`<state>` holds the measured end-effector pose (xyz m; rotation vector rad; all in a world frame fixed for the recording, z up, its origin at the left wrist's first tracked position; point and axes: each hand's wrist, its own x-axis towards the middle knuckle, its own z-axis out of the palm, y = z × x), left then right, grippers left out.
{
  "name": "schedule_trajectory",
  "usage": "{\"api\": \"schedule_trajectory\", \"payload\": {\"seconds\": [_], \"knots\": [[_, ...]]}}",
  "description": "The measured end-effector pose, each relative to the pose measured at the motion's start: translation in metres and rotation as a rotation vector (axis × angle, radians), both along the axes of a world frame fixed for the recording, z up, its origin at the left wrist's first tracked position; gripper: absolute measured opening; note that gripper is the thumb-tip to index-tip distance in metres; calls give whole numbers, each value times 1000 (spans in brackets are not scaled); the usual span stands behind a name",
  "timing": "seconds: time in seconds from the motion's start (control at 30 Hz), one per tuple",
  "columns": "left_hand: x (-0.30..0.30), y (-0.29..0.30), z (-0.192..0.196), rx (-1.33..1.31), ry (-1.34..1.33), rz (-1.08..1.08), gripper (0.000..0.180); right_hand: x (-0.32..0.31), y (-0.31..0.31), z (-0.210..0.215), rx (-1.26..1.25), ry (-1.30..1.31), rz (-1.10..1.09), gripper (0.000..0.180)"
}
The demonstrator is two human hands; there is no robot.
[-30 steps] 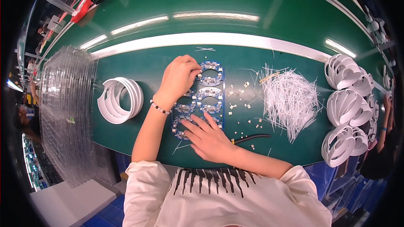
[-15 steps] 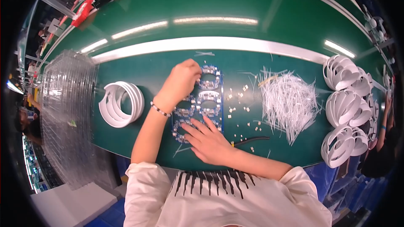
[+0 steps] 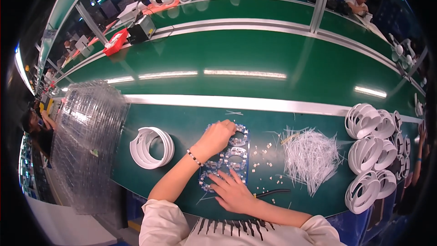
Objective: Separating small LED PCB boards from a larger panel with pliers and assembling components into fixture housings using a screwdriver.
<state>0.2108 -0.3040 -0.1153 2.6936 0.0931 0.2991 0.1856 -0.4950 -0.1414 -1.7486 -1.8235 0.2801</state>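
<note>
A panel of blue circuit boards (image 3: 237,151) with ring-shaped cut-outs lies on the green table in front of me. At its far end, my left hand (image 3: 215,140) has its fingers bent and pressed together; whatever they pinch is hidden. My right hand (image 3: 234,195) rests on the near part of the panel, fingers spread flat. Small white connector-like pieces (image 3: 268,146) are scattered right of the panel. Near my right wrist lies a thin black tool or cable (image 3: 275,192), its kind unclear.
A heap of thin white strips (image 3: 312,161) lies to the right. White plastic rings (image 3: 152,148) stand at left, with more stacked rings (image 3: 365,155) at the far right. Clear plastic trays (image 3: 86,146) are piled at the left edge. A red bin (image 3: 115,42) sits beyond.
The view has tipped upward, so the table sits lower and more of the far benches and people shows. Both hands keep nearly the same places on the panel.
</note>
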Motion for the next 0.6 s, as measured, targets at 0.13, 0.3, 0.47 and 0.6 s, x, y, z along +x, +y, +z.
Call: {"api": "schedule_trajectory", "payload": {"seconds": [0.13, 0.3, 0.47, 0.6], "knots": [[9, -22, 10, 11, -268, -129, 8, 6, 8, -1, -12, -8, -17, 39], [11, -36, -5, -132, -268, -206, 18, 8, 10, -4, -8, 0, -2, 40], [7, -10, -5, -57, -299, 56, 19, 7, 6, -4, -18, -6, -16, 38], [4, -9, -12, -58, -162, 141, 14, 3, 4, -2, -11, 5, -12, 37]]}}
